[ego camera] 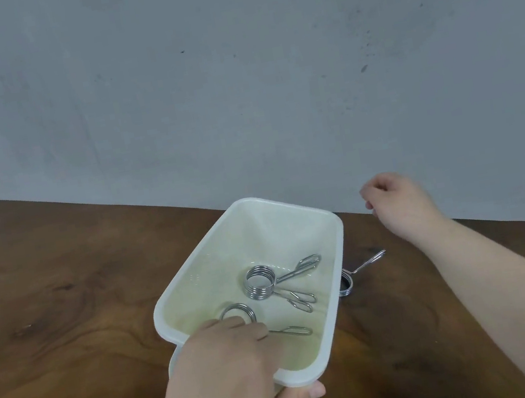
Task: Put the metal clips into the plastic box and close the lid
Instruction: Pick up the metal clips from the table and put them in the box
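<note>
So the plastic box [333, 256] is this milky white rectangular tub, sitting open-topped near the middle of a dark wooden table [46, 304], tipped up a bit toward the camera. No lid on it. Two of the metal clips are already inside: one clip [261, 280] lies around the middle of the floor with its coil standing up and two wire handles splayed out to the right, and the second clip [238, 313] is closer to the near wall, coil partly hidden, one long handle poking out to the right.

The person's left hand [227, 368] has the box by its near rim, fingers curled over the edge and down inside, thumb underneath on the outside, so it's clamped on the box wall.

A third clip [363, 267] is still out on the table, right up against the box's right side, half hidden behind the wall, handle pointing away to the right.

The right hand [393, 201] is up beyond that, over the far table edge, fingers loosely curled in with nothing visible in them. Behind everything there's just a grey, speckled wall [231, 65].
</note>
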